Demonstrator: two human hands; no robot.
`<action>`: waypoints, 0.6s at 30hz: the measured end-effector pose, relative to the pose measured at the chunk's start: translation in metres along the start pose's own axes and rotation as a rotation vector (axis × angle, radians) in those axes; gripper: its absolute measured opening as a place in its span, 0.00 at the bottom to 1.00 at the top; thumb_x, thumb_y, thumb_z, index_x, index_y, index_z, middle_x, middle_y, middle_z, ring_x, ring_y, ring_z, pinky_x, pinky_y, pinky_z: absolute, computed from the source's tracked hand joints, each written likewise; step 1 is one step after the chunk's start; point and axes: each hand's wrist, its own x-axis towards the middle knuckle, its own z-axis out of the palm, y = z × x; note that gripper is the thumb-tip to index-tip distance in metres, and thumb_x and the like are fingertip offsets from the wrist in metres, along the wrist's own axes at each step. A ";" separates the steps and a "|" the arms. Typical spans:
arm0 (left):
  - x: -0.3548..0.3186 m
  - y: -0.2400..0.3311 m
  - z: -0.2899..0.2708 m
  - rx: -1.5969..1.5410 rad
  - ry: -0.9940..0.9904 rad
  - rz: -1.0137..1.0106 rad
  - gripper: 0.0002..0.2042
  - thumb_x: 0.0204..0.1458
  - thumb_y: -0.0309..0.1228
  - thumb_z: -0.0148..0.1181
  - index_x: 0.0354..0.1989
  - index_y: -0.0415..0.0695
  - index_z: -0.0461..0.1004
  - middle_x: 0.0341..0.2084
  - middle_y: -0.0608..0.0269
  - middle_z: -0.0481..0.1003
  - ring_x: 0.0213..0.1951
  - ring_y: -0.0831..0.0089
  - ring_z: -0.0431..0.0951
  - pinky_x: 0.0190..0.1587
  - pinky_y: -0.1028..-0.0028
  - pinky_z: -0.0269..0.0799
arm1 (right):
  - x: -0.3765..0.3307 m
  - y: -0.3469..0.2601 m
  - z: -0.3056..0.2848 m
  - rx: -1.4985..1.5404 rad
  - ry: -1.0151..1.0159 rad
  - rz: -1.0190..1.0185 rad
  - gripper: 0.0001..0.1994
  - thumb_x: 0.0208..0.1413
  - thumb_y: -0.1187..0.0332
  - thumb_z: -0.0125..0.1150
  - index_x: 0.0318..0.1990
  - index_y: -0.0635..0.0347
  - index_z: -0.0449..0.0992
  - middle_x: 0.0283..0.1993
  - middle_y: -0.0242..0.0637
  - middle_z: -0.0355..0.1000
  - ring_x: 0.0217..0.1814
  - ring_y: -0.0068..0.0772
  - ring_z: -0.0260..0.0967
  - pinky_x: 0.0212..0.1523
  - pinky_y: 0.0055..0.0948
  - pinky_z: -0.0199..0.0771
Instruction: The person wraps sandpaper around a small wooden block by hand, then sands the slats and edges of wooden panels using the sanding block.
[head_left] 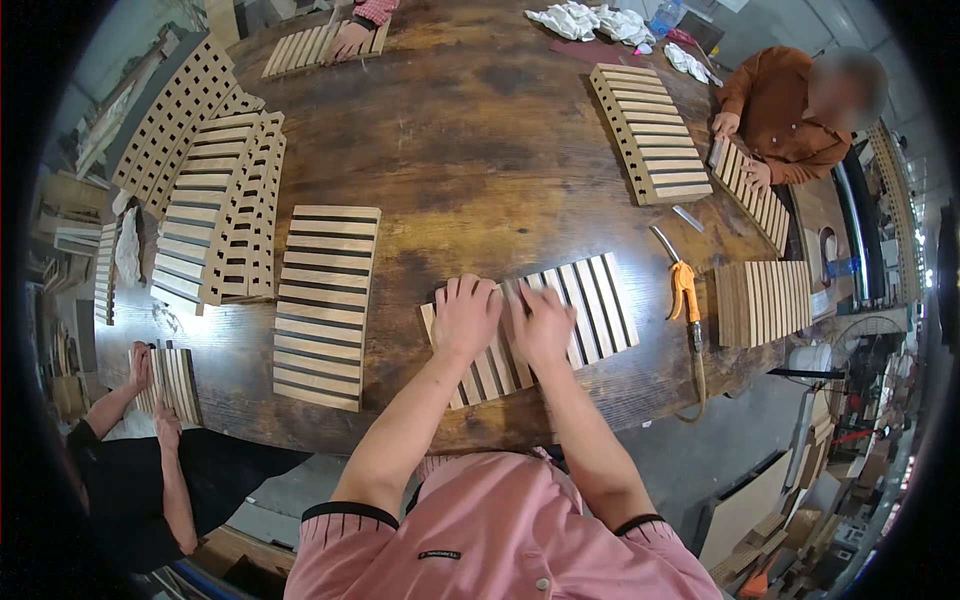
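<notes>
- Right now you stand at a big dark wooden table (480, 150), worn and stained, in a workshop with wood offcuts and boards stacked around the floor to your right.
- Your left hand (466, 315) lies flat, fingers spread a little, pressing down on the near end of a slatted wooden panel (585, 305); it grips nothing.
- Your right hand (540, 322) lies just beside it, palm down on the same panel, fingers loosely apart, also holding nothing.
- That panel sits directly under both hands and runs away up and to your right, its near corner close to the table's front edge.
- Just left of your left hand lies a second slatted panel (327, 305), apart from yours, with a gap of bare table between them.
- Farther left and beyond it stands a pile of panels (225, 205).
- To the right of your right hand lies an orange-handled air tool (684, 290) with its hose (697, 385) dropping over the front edge, and past it another panel (765, 302).
- Well beyond your hands, to the right, rests a thicker stack (650, 135); a person in a brown top (785, 110) works a panel there.
- Another person's hands (150, 395) hold a panel at the table's left end, and a third person's hand (350, 40) rests on one at the far side.
- White rags (590, 20) lie at the far edge.
- Open wood stretches ahead of your hands across the middle of the table; the front edge is close to your wrists.
</notes>
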 end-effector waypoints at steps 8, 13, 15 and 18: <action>-0.006 -0.006 0.001 0.000 -0.067 -0.076 0.10 0.62 0.36 0.60 0.49 0.48 0.77 0.47 0.57 0.74 0.54 0.56 0.72 0.58 0.56 0.63 | -0.048 0.011 -0.013 0.030 -0.091 0.038 0.16 0.64 0.59 0.63 0.57 0.46 0.83 0.41 0.35 0.79 0.45 0.38 0.75 0.49 0.49 0.65; -0.001 0.001 -0.008 0.002 -0.106 -0.060 0.11 0.65 0.37 0.56 0.49 0.47 0.77 0.48 0.57 0.75 0.54 0.56 0.71 0.59 0.56 0.63 | -0.167 0.049 -0.074 0.004 -0.184 0.084 0.14 0.62 0.62 0.68 0.53 0.53 0.85 0.38 0.37 0.76 0.41 0.38 0.73 0.47 0.42 0.67; 0.000 0.000 -0.005 -0.007 -0.111 -0.069 0.11 0.66 0.37 0.55 0.49 0.47 0.77 0.48 0.57 0.75 0.54 0.56 0.71 0.59 0.56 0.63 | -0.184 0.057 -0.083 0.023 -0.197 0.091 0.14 0.60 0.64 0.70 0.51 0.57 0.85 0.37 0.39 0.74 0.38 0.38 0.72 0.45 0.40 0.69; 0.001 -0.001 -0.002 -0.011 -0.088 -0.049 0.11 0.66 0.37 0.55 0.49 0.47 0.77 0.48 0.57 0.75 0.54 0.56 0.71 0.58 0.56 0.63 | -0.189 0.061 -0.085 0.370 -0.129 0.405 0.14 0.60 0.67 0.69 0.52 0.61 0.84 0.38 0.43 0.76 0.42 0.41 0.74 0.48 0.37 0.72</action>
